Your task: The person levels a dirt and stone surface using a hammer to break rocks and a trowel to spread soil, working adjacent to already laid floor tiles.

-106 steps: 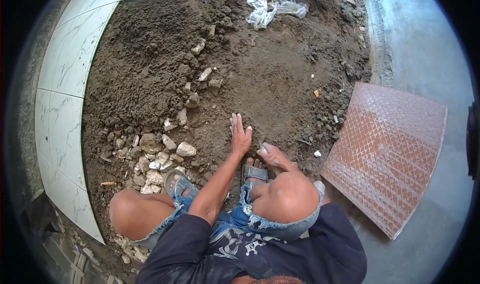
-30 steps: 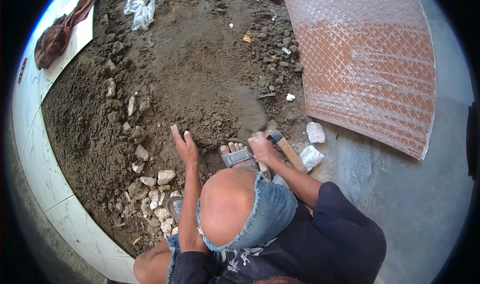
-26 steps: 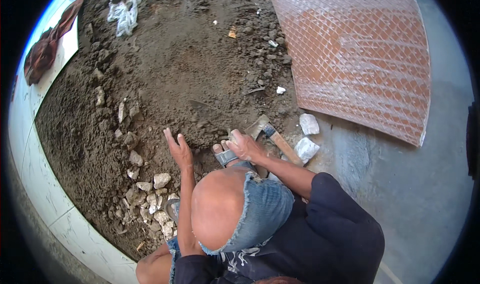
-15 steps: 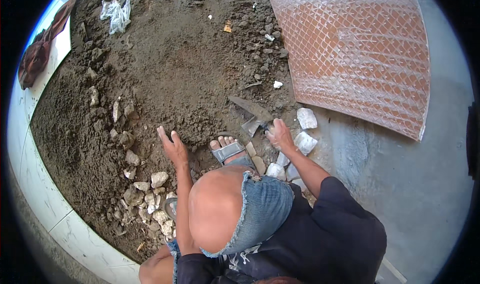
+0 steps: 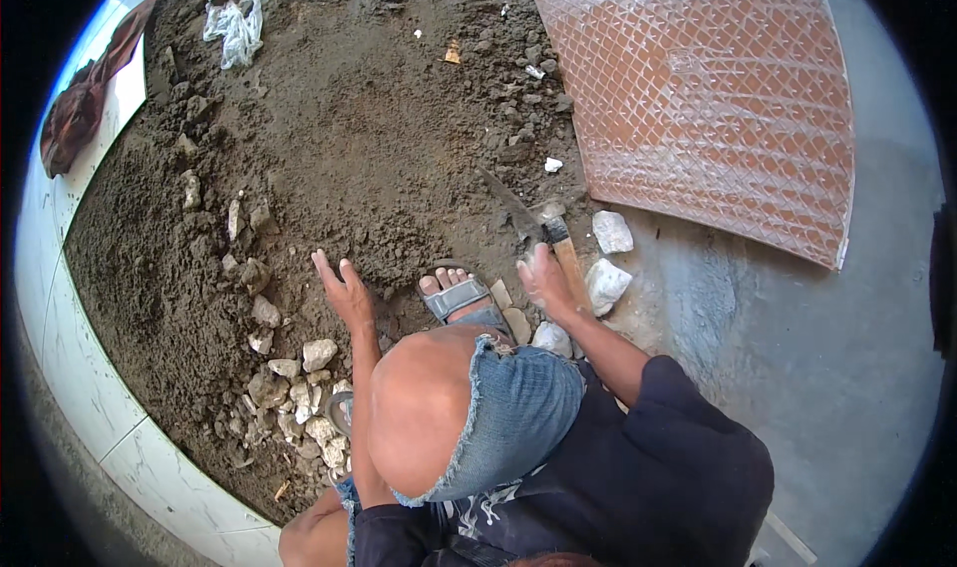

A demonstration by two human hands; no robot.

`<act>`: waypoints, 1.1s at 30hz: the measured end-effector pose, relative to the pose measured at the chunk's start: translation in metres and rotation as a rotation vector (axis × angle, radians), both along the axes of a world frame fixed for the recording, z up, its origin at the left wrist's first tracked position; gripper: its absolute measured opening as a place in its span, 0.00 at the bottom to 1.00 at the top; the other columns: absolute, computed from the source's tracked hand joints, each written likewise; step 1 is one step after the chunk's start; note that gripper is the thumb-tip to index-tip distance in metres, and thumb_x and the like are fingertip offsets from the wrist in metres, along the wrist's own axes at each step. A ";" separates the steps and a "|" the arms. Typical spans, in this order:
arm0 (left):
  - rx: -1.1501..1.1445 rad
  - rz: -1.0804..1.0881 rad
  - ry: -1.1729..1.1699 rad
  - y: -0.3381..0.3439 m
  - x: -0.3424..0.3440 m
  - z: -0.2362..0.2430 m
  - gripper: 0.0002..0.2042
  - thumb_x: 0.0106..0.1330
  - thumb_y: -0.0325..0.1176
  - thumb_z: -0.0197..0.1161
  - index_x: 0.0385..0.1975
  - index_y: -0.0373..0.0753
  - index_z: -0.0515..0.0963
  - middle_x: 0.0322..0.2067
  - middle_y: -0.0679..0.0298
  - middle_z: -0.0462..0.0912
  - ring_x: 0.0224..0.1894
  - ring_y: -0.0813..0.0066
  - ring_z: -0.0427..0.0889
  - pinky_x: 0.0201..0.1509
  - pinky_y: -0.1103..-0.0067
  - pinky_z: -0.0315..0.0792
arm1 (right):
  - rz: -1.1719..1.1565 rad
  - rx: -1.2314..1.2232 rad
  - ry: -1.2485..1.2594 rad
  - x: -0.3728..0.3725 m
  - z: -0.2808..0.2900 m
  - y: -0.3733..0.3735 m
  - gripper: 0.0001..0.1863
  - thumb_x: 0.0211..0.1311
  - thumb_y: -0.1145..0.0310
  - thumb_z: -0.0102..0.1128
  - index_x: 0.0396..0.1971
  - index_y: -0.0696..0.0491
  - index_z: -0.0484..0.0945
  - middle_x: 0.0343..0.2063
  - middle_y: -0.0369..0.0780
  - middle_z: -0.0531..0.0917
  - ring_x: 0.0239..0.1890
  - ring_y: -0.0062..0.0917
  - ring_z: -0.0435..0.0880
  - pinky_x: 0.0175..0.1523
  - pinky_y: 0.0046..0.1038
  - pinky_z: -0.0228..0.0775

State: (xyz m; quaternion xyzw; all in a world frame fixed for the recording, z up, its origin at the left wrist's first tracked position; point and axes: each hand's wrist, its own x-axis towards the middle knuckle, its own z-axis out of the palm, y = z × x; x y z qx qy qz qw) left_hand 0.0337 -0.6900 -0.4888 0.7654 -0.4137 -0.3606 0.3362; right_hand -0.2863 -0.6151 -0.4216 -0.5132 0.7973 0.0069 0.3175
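My left hand (image 5: 344, 293) is open and empty over the soil, its thumb and fingers spread. My right hand (image 5: 546, 283) is beside a hammer-like tool (image 5: 568, 268) with a long, flat metal head and a wooden handle. Its fingers look stretched out and slightly blurred, not wrapped round the handle, which passes along the hand's right side. The tool's head points toward the loose dark soil (image 5: 369, 158). A dark patch under the head could be a shadow or another blade. Between my hands is my sandalled foot (image 5: 459, 296).
A large brown tile (image 5: 713, 118), ridged side up, lies at the right on a grey floor (image 5: 827, 387). White stones (image 5: 610, 232) stand near my right hand. More stones (image 5: 319, 355) lie at the lower left. A white tiled border (image 5: 169, 472) curves along the left, bearing a dark cloth (image 5: 85, 118).
The tool has turned clockwise, and its wooden handle now shows to the right of my right hand. That hand has shifted slightly left and its fingers have loosened. My left hand has barely moved.
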 end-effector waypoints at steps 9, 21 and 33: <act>-0.004 0.055 -0.027 0.006 0.010 0.003 0.26 0.69 0.35 0.48 0.64 0.29 0.59 0.66 0.45 0.57 0.70 0.54 0.54 0.72 0.70 0.48 | 0.154 -0.099 -0.156 -0.007 -0.008 0.009 0.18 0.60 0.57 0.56 0.36 0.57 0.66 0.20 0.51 0.76 0.24 0.46 0.78 0.30 0.42 0.67; -0.022 0.242 0.042 0.006 0.053 -0.007 0.22 0.66 0.37 0.51 0.57 0.32 0.70 0.51 0.48 0.78 0.55 0.53 0.76 0.61 0.70 0.67 | 0.738 0.017 -0.300 0.065 -0.004 -0.117 0.16 0.63 0.56 0.55 0.33 0.56 0.70 0.25 0.51 0.77 0.31 0.47 0.78 0.36 0.41 0.69; -0.016 0.447 0.468 -0.026 0.095 0.010 0.17 0.62 0.32 0.60 0.50 0.33 0.75 0.35 0.62 0.82 0.32 0.79 0.80 0.35 0.81 0.75 | 1.485 -0.012 0.019 0.073 0.052 -0.167 0.16 0.63 0.52 0.52 0.36 0.51 0.71 0.31 0.44 0.78 0.30 0.42 0.81 0.33 0.42 0.74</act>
